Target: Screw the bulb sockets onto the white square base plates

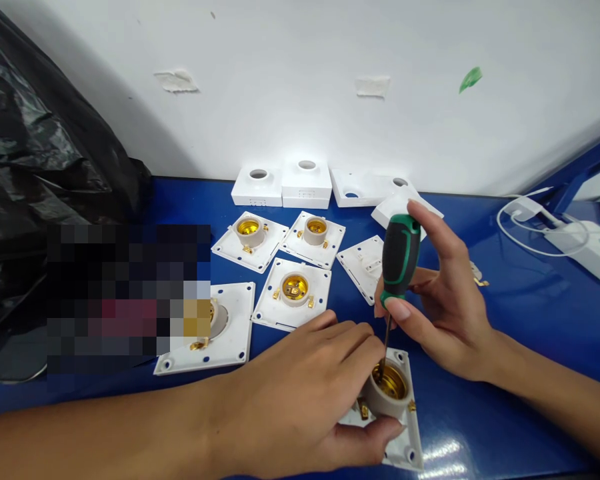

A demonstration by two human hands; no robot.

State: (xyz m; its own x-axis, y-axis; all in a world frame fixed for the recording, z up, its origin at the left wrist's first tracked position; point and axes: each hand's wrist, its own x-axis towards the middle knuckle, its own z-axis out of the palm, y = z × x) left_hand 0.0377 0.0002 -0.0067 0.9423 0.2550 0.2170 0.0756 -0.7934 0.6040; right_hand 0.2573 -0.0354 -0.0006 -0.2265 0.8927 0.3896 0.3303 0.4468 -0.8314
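My right hand (pixel 440 293) grips a green and black screwdriver (pixel 401 257), held upright with its shaft pointing down. The screwdriver's tip reaches inside the brass-lined lamp socket (pixel 391 390), which sits on a white square base plate (pixel 410 440) at the front of the table. Wrapped around the left side of that socket is my left hand (pixel 320 387), thumb at its front and fingers behind, steadying it. A small brass terminal (pixel 363 408) shows between thumb and fingers. The screw under the tip is too small to make out.
Several similar plates with sockets (pixel 295 290) lie to the left on the blue table (pixel 520 320). White covers (pixel 306 183) line the wall. A bare plate (pixel 365 267) lies behind the screwdriver. A black plastic bag (pixel 55 133) stands left, a power strip (pixel 590 247) right.
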